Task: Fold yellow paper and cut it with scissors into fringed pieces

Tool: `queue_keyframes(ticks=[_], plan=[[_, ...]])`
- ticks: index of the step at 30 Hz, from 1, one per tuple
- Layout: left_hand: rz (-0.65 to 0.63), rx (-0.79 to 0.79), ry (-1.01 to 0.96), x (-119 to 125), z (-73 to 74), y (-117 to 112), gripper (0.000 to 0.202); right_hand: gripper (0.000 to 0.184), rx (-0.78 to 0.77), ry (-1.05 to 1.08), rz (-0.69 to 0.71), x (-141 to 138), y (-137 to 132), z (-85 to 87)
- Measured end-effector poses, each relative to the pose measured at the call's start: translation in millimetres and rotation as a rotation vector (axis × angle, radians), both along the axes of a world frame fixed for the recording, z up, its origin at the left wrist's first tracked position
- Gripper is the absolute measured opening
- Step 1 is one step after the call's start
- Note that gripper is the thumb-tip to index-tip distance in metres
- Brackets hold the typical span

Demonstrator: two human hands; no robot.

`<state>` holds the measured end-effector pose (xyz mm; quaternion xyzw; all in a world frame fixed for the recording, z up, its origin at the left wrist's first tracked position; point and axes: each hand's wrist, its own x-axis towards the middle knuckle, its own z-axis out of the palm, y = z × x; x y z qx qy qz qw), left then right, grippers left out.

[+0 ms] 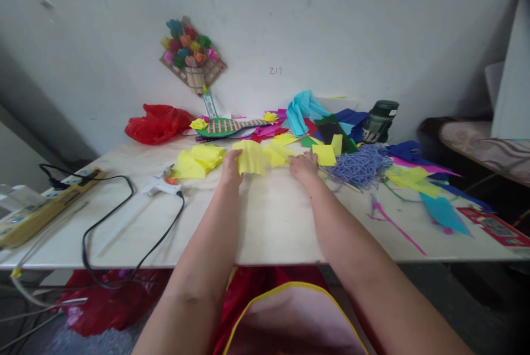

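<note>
My left hand [232,166] is closed on the edge of a yellow crepe paper piece [252,157], pinched between thumb and fingers above the table. Just left of that hand lies a loose pile of yellow crepe paper sheets [197,162]. My right hand [304,167] rests on the tabletop with its fingers curled down; whatever is under the fingertips is too small to make out. Between the hands is another yellow piece [276,154], and a yellow square [324,155] lies right of my right hand, near a tangle of purple shredded paper [360,166].
A white glue gun [159,185] with a black cord lies left, beside a power strip [49,206]. Behind are a red plastic bag [159,123], coloured papers, and a dark bottle [380,122]. A paper-flower basket [192,54] hangs on the wall. Pink and blue scraps [445,212] lie right.
</note>
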<state>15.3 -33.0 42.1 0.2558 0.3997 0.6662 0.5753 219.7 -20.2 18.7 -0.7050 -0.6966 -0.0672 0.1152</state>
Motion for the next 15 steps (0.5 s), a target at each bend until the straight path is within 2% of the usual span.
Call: queue_keyframes(ticks=[5, 9, 12, 15], plan=[[0.001, 0.025, -0.017, 1.8, 2.8, -1.8, 0.011, 0.037, -0.035, 0.033, 0.03, -1.8, 4.5, -11.2], [0.076, 0.032, -0.069, 1.2, 5.4, -1.6, 0.012, 0.04, -0.057, 0.09, -0.014, -1.4, 8.6, -12.0], [0.131, 0.051, -0.111, -2.6, 7.4, -1.0, 0.015, 0.044, 0.033, 0.119, -0.008, -3.3, 7.9, -4.7], [0.143, 0.135, -0.171, -11.0, 8.9, -0.1, 0.019, 0.046, 0.192, 0.118, 0.107, -9.3, 1.2, 7.3]])
